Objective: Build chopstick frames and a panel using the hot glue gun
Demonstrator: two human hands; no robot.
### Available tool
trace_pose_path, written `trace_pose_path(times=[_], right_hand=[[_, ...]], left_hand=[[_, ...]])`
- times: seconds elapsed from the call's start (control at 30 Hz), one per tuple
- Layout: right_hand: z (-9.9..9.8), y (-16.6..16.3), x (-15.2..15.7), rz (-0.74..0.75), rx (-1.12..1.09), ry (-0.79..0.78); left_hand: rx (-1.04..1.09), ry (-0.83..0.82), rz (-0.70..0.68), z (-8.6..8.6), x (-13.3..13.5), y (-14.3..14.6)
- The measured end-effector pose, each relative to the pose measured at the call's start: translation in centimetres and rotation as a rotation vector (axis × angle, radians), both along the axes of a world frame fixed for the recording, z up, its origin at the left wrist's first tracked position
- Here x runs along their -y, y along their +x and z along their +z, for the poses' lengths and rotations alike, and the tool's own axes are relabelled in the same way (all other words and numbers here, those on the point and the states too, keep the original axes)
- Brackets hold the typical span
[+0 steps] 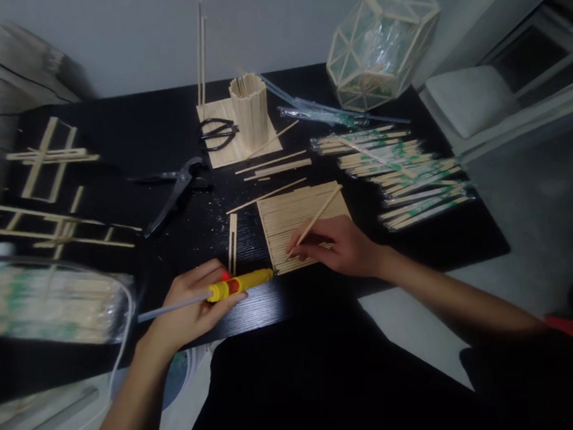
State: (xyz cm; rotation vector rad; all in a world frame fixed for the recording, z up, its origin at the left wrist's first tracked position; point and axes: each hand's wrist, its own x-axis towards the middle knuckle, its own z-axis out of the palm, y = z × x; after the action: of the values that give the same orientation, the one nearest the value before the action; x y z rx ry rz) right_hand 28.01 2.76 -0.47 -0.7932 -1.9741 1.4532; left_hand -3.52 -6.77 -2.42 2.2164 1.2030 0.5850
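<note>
My left hand (188, 304) grips a yellow glue gun (237, 285) with a red light and a pale stick at its back; its tip touches the lower left corner of a flat panel of wooden sticks (297, 224). Over that panel's lower edge my right hand (342, 245) pinches a single wooden stick (317, 219) that slants up to the right. Two loose sticks (232, 243) lie just left of the panel.
On the black table (159, 132): black pliers (177, 191), scissors (216, 133) on a board, a stick-built cup (250, 111), wrapped chopsticks (408, 171) at right, a geometric stick lantern (381, 39) behind, stick frames (52, 175) at left, and a bagged bundle (48, 303) near left.
</note>
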Motion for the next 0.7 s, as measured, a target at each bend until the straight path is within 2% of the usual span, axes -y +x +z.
trace_pose_path(times=[0.13,0.23,0.37,0.5,0.7], right_hand=[[-1.2,-0.2,1.5,-0.037,-0.006,0.089],[-1.8,-0.4,1.8,-0.027,0.014,0.119],[-2.2,-0.8,2.0,0.013,0.024,0.128],[-2.4,-0.9,1.9,0.037,0.027,0.144],[-2.1,-1.0,1.6,0.095,0.101,0.177]], left_hand=[[0.112,0.062,-0.015,0.7,-0.1,0.0],[0.132,0.119,0.040,0.8,0.2,-0.3],[0.125,0.185,0.126,0.2,0.7,-0.5],[0.143,0.191,0.180,-0.4,1.0,-0.3],[0.171,0.164,0.198,-0.5,1.0,-0.1]])
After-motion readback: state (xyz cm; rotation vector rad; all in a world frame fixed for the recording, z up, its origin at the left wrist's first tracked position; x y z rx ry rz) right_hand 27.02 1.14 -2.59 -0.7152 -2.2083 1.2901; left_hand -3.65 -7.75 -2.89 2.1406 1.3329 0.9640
